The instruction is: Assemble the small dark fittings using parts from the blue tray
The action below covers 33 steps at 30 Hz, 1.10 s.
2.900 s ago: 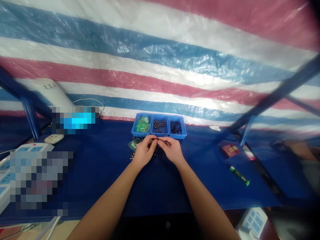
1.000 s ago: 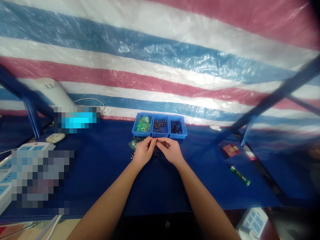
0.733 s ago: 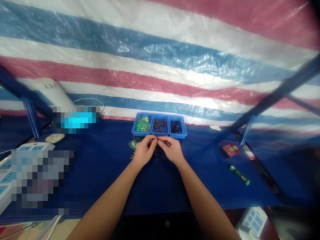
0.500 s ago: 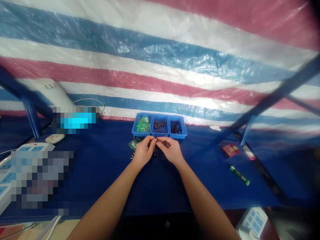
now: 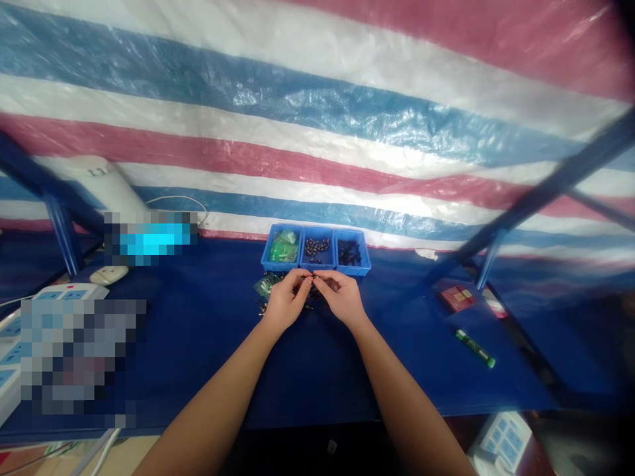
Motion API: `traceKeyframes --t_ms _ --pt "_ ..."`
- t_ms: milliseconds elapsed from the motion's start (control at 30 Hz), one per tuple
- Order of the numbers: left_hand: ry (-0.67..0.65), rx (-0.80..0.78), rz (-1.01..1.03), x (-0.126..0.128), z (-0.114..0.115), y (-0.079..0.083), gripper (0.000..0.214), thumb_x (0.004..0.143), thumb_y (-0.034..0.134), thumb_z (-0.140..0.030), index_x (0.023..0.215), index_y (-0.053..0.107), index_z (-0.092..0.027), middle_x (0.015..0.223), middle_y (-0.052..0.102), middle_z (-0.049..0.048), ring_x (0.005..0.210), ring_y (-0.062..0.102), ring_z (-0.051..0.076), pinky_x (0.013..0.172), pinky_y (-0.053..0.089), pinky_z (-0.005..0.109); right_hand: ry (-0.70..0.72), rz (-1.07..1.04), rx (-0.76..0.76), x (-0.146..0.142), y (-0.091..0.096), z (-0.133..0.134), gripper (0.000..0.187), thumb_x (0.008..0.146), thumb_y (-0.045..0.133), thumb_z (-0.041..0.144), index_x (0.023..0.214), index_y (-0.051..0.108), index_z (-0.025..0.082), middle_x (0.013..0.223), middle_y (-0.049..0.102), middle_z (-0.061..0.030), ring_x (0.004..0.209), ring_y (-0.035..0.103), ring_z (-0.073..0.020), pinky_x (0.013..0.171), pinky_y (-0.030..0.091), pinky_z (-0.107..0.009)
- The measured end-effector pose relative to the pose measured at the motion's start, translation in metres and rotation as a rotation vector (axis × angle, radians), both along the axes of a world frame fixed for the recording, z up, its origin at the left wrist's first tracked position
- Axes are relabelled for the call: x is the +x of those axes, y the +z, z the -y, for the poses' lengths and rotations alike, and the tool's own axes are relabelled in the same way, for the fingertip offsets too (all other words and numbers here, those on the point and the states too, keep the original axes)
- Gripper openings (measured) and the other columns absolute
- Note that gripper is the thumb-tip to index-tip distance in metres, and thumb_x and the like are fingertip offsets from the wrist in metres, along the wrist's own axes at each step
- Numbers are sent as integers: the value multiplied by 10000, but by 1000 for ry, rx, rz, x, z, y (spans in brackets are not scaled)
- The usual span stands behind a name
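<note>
My left hand (image 5: pixel 288 299) and my right hand (image 5: pixel 341 297) meet just in front of three joined blue bins. Thumbs and forefingers of both are pinched together, tip against tip, around something too small and too covered to make out. Under and beside the left hand lies a green packet (image 5: pixel 266 284), with small dark and brass-coloured pieces (image 5: pixel 262 307) scattered by it. The left bin (image 5: pixel 280 266) holds clear and green plastic bags (image 5: pixel 284 246). Small round metallic parts (image 5: pixel 316 248) fill part of the middle bin (image 5: pixel 317 266). Black small parts (image 5: pixel 349 252) lie in the right bin (image 5: pixel 352 270).
The blue tabletop (image 5: pixel 307 377) carries a white power strip (image 5: pixel 84 292) and a pale computer mouse (image 5: pixel 109 274) at left. To the right are a dark red box (image 5: pixel 457 299) and a green tube (image 5: pixel 475 348). Blue metal struts (image 5: pixel 496 205) and a striped plastic sheet (image 5: pixel 317 158) stand behind.
The fingertips of both hands have shifted slightly, the thumbs drawing closer together at the pinch. Arms, bins and the other things stay where they were.
</note>
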<state>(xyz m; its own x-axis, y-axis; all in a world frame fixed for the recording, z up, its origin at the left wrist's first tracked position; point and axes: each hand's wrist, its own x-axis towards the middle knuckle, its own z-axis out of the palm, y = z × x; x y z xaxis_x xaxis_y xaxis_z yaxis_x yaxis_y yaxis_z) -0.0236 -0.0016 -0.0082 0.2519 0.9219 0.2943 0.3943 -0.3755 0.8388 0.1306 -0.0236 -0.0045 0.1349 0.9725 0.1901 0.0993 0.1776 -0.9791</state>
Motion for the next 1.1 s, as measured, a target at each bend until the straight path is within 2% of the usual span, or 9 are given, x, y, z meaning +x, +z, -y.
traceKeyframes --t_ms 500,567,767,1100 --pt "10 6 -42 -1 -3 -1 296 950 426 -420 853 588 -191 622 613 -20 551 576 118 544 424 218 40 24 20 -2 1 3 262 794 681 346 1004 726 195 924 741 -62 793 694 -202 767 577 -340" --pt "3 -2 -22 -1 -2 0 283 949 432 -415 872 590 -194 625 611 -22 554 574 116 551 428 217 28 26 20 -2 1 3 267 801 674 353 1012 726 198 925 741 -60 797 693 -202 771 576 -340" --pt "-13 7 23 0 0 -1 286 924 488 -410 1098 589 -207 658 638 -14 557 593 125 544 439 223 -5 12 0 0 3 1 285 806 663 386 1011 728 200 920 741 -57 800 691 -203 767 577 -331" --pt "2 7 -16 -1 -3 -2 265 944 448 -413 966 597 -194 652 631 -15 564 594 121 543 432 215 25 17 8 -3 1 2 286 790 684 366 1021 725 203 927 744 -58 796 698 -203 773 583 -345"
